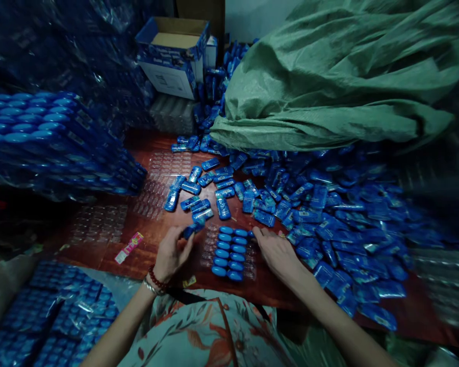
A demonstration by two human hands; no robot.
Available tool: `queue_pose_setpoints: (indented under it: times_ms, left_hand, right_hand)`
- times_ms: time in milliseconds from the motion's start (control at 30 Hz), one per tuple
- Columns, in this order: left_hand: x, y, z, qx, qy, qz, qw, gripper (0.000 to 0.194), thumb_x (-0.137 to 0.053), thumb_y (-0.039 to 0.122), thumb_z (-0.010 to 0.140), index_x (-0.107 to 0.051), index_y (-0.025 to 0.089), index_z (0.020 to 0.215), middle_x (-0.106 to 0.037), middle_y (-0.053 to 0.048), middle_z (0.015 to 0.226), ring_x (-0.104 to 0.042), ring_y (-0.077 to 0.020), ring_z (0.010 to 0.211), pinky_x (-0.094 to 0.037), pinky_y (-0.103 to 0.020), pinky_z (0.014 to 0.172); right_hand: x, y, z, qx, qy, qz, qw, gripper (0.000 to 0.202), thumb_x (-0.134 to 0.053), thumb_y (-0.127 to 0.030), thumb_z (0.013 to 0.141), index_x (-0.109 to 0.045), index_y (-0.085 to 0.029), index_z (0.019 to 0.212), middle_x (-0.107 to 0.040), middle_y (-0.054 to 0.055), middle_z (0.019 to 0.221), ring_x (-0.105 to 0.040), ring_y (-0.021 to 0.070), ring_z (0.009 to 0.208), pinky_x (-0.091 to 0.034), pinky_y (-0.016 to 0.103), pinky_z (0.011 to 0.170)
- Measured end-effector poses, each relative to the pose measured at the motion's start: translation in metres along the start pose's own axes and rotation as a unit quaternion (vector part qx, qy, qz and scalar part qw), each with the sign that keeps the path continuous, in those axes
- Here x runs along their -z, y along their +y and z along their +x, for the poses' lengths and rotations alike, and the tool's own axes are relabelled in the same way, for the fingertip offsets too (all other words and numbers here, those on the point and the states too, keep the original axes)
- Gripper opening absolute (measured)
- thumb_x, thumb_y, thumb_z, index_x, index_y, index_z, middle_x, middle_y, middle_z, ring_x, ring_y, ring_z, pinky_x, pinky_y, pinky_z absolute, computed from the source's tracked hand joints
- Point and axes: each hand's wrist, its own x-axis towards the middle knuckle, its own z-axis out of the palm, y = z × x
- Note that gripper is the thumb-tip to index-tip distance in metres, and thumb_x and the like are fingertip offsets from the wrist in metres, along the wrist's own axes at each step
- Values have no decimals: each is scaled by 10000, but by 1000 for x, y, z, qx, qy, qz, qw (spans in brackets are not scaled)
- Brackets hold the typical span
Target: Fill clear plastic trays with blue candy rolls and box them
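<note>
In front of me a clear plastic tray (208, 251) lies on the reddish-brown table, with two columns of small glossy blue packs (222, 253) standing in its middle. Left of the tray, my left hand (175, 253) is closed on a blue pack (189, 232) between thumb and fingers. At the tray's far right corner my right hand (274, 248) has its fingers closed at another blue pack (251, 234), mostly hidden by the fingertips. Loose blue packs (201, 206) lie just beyond both hands.
A large heap of blue packs (340, 229) spreads to the right under a green sack (329, 86). Stacked filled trays (61, 137) stand on the left, more wrapped ones (53, 316) below. An open carton (172, 56) sits at the back. A pink wrapper (129, 247) lies left.
</note>
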Motion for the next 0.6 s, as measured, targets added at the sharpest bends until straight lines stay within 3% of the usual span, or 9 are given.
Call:
queue_pose_setpoints:
  times_ms: [100,200,300,400,533,600]
  left_hand:
    - [9,-14,7,70,2,80,994,251,-449,275,889,-513,166,1105,-566,-76,899,-542,-191,836,-466,-335,763]
    - [10,-24,20,103,-5,179,978,283,-449,303,885,-540,159,1111,-531,-134,1076,-503,-260,958,-439,-401,790]
    - [4,-23,41,58,-21,174,983,285,-416,244,897,-536,158,1141,-526,-130,1098,-493,-247,986,-429,-383,815]
    - [-1,-19,66,10,-97,164,982,288,-391,170,889,-549,158,1130,-560,-116,1027,-511,-236,951,-430,-362,810]
    - [-4,-27,85,30,-185,243,952,286,-469,119,818,-568,147,1085,-579,-129,986,-543,-258,881,-439,-368,741]
    - [-6,-33,85,25,-189,256,948,320,-482,94,800,-551,159,1105,-582,-121,1004,-555,-246,875,-444,-355,738]
  right_hand:
    - [2,-1,0,-3,-5,-7,1000,232,-351,-97,893,-495,-170,1060,-628,103,952,-640,191,780,-420,292,707]
    - [3,-2,0,-5,-7,-13,1000,212,-349,-111,902,-503,-174,1034,-628,91,936,-643,200,780,-425,289,684]
    - [3,-4,0,-12,2,-17,1000,205,-358,-104,898,-505,-178,1020,-629,79,913,-648,204,766,-432,313,704]
    - [1,-4,0,-7,8,-15,1000,213,-346,-108,903,-504,-170,1033,-627,93,924,-649,209,784,-433,308,689]
    - [-3,-3,0,-4,9,-12,1000,250,-342,-92,897,-496,-165,1079,-624,111,962,-644,210,822,-430,294,676]
    - [-2,-3,0,-6,10,-8,1000,263,-343,-82,893,-493,-164,1092,-622,115,975,-641,208,835,-428,286,674]
